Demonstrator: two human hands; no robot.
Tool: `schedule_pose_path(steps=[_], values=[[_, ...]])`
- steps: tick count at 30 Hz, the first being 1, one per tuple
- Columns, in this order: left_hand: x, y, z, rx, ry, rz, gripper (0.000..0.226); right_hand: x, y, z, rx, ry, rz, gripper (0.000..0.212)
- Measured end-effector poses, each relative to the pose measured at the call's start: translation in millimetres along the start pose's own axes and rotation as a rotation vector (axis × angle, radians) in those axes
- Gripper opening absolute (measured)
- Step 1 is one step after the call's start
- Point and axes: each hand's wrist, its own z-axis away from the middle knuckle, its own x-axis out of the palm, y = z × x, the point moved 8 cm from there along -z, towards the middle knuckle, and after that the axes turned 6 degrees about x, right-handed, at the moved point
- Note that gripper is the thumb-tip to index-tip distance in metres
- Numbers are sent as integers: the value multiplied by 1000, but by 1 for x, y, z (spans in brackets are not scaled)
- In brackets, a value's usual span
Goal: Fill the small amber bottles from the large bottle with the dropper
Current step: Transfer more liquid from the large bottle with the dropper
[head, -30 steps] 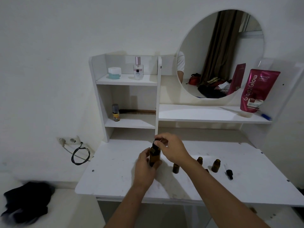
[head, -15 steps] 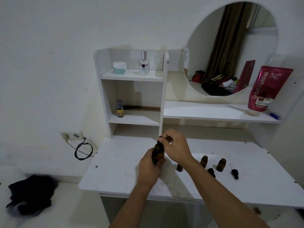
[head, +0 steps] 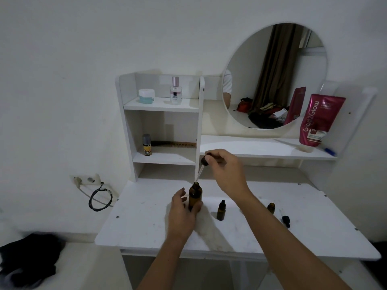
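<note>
head view, looking down at a white vanity table [head: 314, 231]. the left hand [head: 182, 214] wraps the large amber bottle [head: 195, 195], thumb on the near right side of the glass, fingers curved round the far left, and the bottle stands upright on the tabletop with its neck uncovered. above it the right hand [head: 226, 168] pinches the black bulb of the dropper [head: 202, 166] between thumb and forefinger, the other fingers curled in behind. the glass tube slants down and to the left, its tip right at the mouth of the large bottle; whether it is just inside or just above the rim, i cannot tell.

to the right, a small amber bottle [head: 221, 210] with a black cap stands upright, near the large one but apart from it. further right, past the forearm, an open small bottle [head: 271, 208] stands with no cap, partly hidden by the arm. just beside it a spare dropper cap [head: 285, 219] lies on its side on the table.

behind, the shelf unit [head: 127, 122] holds a pale jar [head: 146, 96] and a perfume bottle [head: 176, 91] on top. a pink tube [head: 318, 120] leans beside the round mirror [head: 272, 59].
</note>
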Motion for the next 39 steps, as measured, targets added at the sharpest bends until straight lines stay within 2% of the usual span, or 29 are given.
schedule_pose_path(steps=[5, 8, 10, 16, 18, 23, 26, 30, 35, 39], values=[[-16, 24, 23, 62, 180, 57, 59, -54, 0, 14, -36, 84, -31, 17], [-4, 53, 46, 169, 212, 103, 46, -92, 19, 25, -19, 131, 4, 17], [18, 74, 61, 256, 151, 86, 40, -116, 34, 33, 12, 171, 29, 15], [106, 116, 81, 480, -200, -9, 24, -160, 77, 46, 82, 242, 92, 14], [124, 114, 76, 461, -241, -1, 29, -166, 87, 48, 86, 259, 111, 15], [149, 87, 59, 268, -244, -21, 57, -164, 100, 48, 104, 257, 93, 13], [158, 76, 53, 187, -283, -34, 63, -159, 102, 45, 102, 242, 82, 13], [163, 74, 47, 167, -281, -75, 52, -151, 107, 46, 103, 211, 84, 11], [165, 74, 43, 209, -244, -142, 21, -140, 113, 45, 89, 162, 78, 12], [165, 75, 45, 208, -238, -116, 17, -127, 124, 45, 103, 89, 112, 9]])
